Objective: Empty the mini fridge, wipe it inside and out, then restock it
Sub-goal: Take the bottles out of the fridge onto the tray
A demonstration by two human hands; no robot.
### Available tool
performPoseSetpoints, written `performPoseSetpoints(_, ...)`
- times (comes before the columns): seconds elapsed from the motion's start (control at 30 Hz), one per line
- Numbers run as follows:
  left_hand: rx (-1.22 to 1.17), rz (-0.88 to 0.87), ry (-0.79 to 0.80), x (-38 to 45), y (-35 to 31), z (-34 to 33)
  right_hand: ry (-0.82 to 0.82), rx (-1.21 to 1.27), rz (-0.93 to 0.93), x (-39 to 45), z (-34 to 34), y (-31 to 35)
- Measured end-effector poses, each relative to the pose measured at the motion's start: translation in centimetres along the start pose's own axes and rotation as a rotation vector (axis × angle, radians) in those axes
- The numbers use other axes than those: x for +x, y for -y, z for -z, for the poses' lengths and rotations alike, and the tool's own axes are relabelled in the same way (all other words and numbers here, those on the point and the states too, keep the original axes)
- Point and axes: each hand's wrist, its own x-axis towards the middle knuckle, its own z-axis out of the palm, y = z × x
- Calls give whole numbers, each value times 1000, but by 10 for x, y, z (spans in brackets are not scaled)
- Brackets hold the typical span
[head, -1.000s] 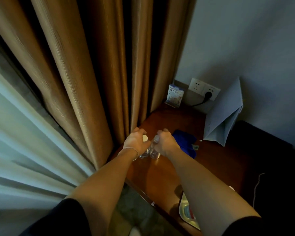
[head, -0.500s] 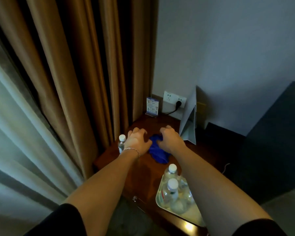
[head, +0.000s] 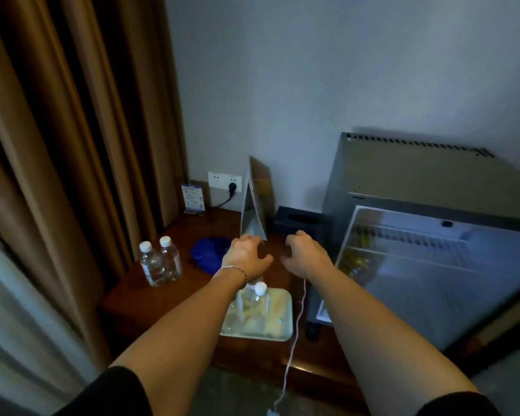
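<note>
The grey mini fridge [head: 418, 175] stands at the right with its door open, its pale interior [head: 427, 271] lit and yellow items on the left shelf [head: 357, 262]. Two clear water bottles [head: 160, 261] with white caps stand on the wooden table [head: 138, 298] near the curtain. A blue cloth [head: 207, 253] lies behind them. More bottles [head: 254, 304] stand in a pale tray [head: 282, 322]. My left hand [head: 246, 258] and my right hand [head: 305, 255] hover over the table with loosely curled fingers, holding nothing.
Brown curtains [head: 72, 145] hang at the left. A folded tent card [head: 254, 202], a small blue sign [head: 193, 198], a wall socket with a plug [head: 225, 183] and a dark tissue box [head: 297, 222] stand at the back. A white cord [head: 294, 340] hangs off the table's front edge.
My hands let go of the two bottles by the curtain and moved right, past the blue cloth. The view swung right, so the open fridge is now in sight.
</note>
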Motion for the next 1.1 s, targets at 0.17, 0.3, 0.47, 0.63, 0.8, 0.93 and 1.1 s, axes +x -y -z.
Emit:
performPoseSetpoints(0.17,70,-108,79,-55,-46,-33,70,-77,-55,-77,3,-38)
performPoseSetpoints(0.3,48,-147,92,-86,-76,-50,54,-48,-108,-120,4,-71)
performPoseSetpoints(0.47,33,-133,76,-97,-96,-58,3,-21,-131,-146,5,-101)
performPoseSetpoints(0.63,53,-102,61,-79,-111,-68,-19,-19,-135,-131,9,-131)
performPoseSetpoints(0.8,83,-33,52,-44,-127,-85,-21,35,-186,-95,6,-175)
performPoseSetpoints(0.93,64,63,62,-16,-131,-107,57,81,-230,-61,-10,-212)
performPoseSetpoints(1.1,18,132,51,-3,-127,-136,-16,113,-221,-31,-32,-232)
